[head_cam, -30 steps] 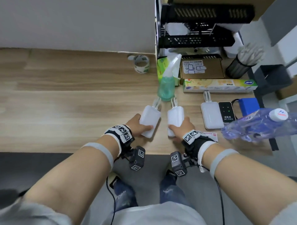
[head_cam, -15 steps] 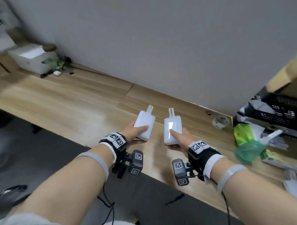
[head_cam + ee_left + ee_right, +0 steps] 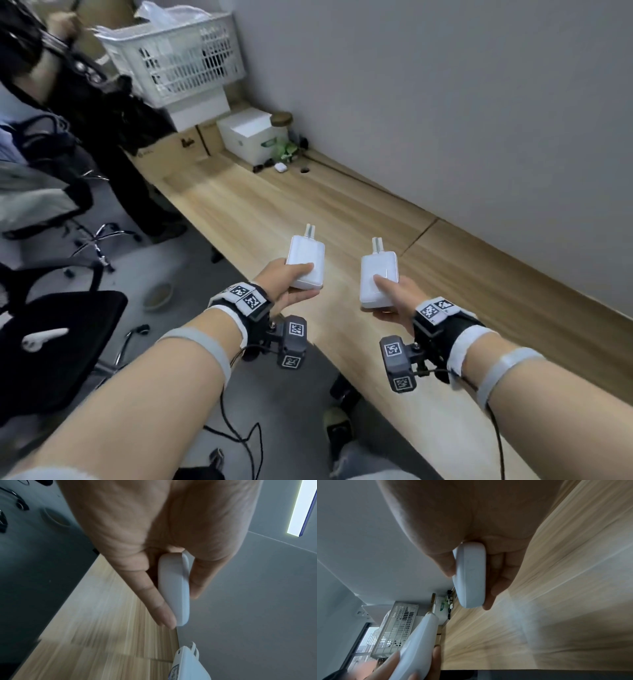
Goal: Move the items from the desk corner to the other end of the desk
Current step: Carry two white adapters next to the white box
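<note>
Power banks [image 3: 306, 261] above desk edge [image 3: 236, 263]

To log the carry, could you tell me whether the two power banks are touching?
Apart. The head view shows bare desk between the left power bank and the right power bank.

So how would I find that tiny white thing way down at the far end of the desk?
Follow the long wooden desk to its far end by the grey wall. A white cardboard box stands there; the small white rounded case lies on the desk just in front of it, the only white one among the dark bits nearby.
</note>
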Action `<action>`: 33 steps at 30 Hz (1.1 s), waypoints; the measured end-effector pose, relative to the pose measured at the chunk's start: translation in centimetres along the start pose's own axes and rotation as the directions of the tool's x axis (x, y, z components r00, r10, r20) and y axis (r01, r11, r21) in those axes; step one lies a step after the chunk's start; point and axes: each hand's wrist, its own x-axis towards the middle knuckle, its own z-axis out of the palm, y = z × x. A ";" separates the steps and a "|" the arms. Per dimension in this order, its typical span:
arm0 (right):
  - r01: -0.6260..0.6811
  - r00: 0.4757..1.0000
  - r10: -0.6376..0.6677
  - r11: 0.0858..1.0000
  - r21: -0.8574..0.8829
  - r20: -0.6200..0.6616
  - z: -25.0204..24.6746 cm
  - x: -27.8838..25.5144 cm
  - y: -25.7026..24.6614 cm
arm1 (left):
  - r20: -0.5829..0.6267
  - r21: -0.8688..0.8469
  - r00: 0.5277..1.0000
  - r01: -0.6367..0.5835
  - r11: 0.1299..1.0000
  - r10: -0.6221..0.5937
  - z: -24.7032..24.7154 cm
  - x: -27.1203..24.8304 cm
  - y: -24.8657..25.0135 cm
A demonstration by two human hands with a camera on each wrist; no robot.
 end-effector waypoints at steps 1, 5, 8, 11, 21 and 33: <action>-0.010 1.000 0.010 1.000 0.007 0.008 0.9 1.6 -0.5 | -0.027 -0.001 1.000 -0.006 1.000 0.006 -1.1 1.1 0.6; -0.040 0.998 0.040 0.999 0.004 0.050 4.3 8.3 -2.8 | -0.175 0.045 0.984 -0.036 0.998 0.043 -4.8 5.9 3.8; -0.060 0.995 0.061 0.998 -0.009 0.080 6.9 12.5 -4.9 | -0.275 0.052 0.960 -0.048 0.997 0.060 -7.5 8.8 6.3; -0.055 0.992 0.062 0.996 -0.068 0.113 9.4 16.2 -6.6 | -0.345 0.046 0.937 -0.046 0.998 0.060 -10.0 11.1 8.2; -0.047 0.977 0.092 0.973 -0.225 0.193 17.4 24.1 -8.2 | -0.395 -0.051 0.918 0.021 0.998 -0.040 -17.0 18.7 11.5; -0.116 0.993 0.115 0.975 -0.191 -0.014 32.8 36.6 -12.4 | -0.126 -0.030 0.987 0.099 0.995 -0.102 -32.3 32.6 19.5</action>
